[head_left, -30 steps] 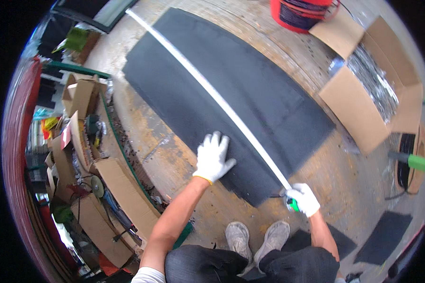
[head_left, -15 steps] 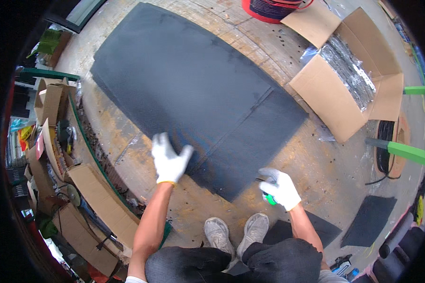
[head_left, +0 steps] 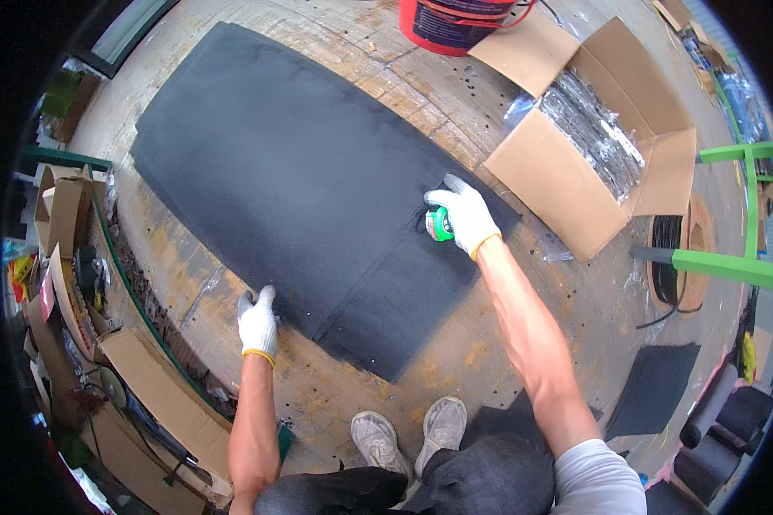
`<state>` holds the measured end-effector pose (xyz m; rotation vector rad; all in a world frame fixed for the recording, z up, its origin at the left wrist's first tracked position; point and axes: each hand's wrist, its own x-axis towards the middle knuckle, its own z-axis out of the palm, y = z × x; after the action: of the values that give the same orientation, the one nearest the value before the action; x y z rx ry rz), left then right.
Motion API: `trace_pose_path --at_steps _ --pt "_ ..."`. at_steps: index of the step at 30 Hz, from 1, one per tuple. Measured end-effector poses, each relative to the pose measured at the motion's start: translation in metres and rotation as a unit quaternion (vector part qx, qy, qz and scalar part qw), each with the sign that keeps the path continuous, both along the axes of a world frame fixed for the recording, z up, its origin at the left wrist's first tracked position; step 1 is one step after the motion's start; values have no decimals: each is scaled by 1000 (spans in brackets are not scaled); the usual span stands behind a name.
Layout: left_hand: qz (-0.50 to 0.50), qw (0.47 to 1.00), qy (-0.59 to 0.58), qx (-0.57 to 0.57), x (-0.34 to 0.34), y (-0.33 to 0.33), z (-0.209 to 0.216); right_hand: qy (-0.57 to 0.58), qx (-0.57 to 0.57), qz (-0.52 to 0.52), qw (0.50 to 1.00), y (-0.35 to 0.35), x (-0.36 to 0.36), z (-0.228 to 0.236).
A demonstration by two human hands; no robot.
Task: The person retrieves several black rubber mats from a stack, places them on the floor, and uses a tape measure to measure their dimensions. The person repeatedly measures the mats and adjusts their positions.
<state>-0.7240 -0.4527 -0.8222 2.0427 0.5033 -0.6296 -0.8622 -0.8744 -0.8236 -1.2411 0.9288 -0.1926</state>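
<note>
A large black sheet point(head_left: 258, 154) with a fine-textured surface lies flat on the floor in front of me, a straight seam-like line crossing its near end. My right hand point(head_left: 464, 215), in a white glove, reaches over the sheet's right part. It is closed round a small green tape measure point(head_left: 439, 224) with a pale label, held at that line. At the sheet's left edge is my gloved left hand point(head_left: 257, 324), its thumb and fingers apart and holding nothing I can see. Whether its fingertips touch the sheet is unclear.
An open cardboard box point(head_left: 558, 180) of plastic-wrapped dark strips stands right of the sheet, beside a red bucket point(head_left: 455, 26). Further right are a green metal frame point(head_left: 721, 268) and a cable spool point(head_left: 668, 257). Cardboard point(head_left: 163, 395) and tools crowd the left. A smaller black sheet point(head_left: 653, 389) lies right.
My right hand has moved forward over the sheet with the tape measure. My left hand has shifted left and slightly back to the sheet's edge. The whole view has shifted a little.
</note>
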Motion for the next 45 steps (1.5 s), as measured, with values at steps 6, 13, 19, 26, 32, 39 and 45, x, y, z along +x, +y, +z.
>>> trace_pose_path --at_steps 6,13,19,26,32,39,45 --pt "11 1000 -7 13 4 4 0 -151 258 -130 945 13 11 -4" --pt "35 995 58 -77 19 16 -1 -52 72 -94 992 18 13 -11" --pt "40 987 76 -139 14 11 1 -134 303 -134 934 11 7 1" --pt "113 986 93 -84 17 33 9 12 54 186 981 27 20 96" --pt "170 913 135 -345 20 96 41 6 -224 243 944 71 -11 129" --pt "114 976 -68 -173 -14 72 93 -33 -576 269 771 96 14 234" --pt "197 949 -32 -244 -80 28 310 -85 -626 325 704 86 1 521"
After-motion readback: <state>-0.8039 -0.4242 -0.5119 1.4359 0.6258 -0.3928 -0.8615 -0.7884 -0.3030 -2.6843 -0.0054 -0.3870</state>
